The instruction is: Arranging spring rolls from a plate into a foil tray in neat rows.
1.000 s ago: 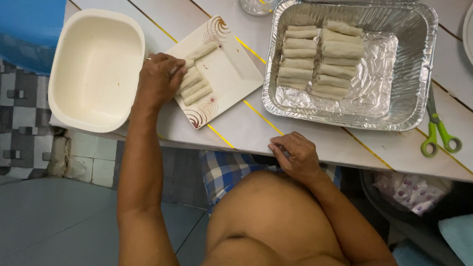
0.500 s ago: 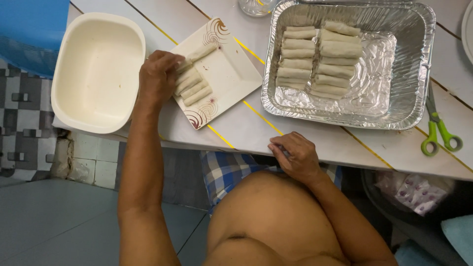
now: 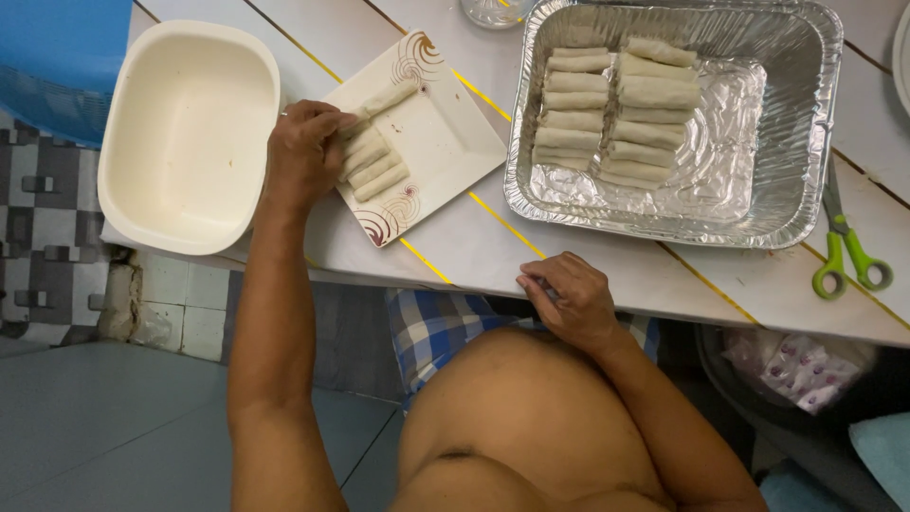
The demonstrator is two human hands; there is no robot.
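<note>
While our left hand [image 3: 305,152] pinches a pale wrapped roll [image 3: 365,150] on the square white plate [image 3: 445,142], handy beside the foil tray [image 3: 801,204], our loosely curled, empty right hand [image 3: 569,299] steadies against the white table edge [image 3: 493,265].

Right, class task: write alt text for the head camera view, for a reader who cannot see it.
A person's left hand touches pale rolls on a square white plate, while the right hand rests at the table edge. Beside the plate sit an empty cream tub and a foil tray of stacked rolls.
</note>
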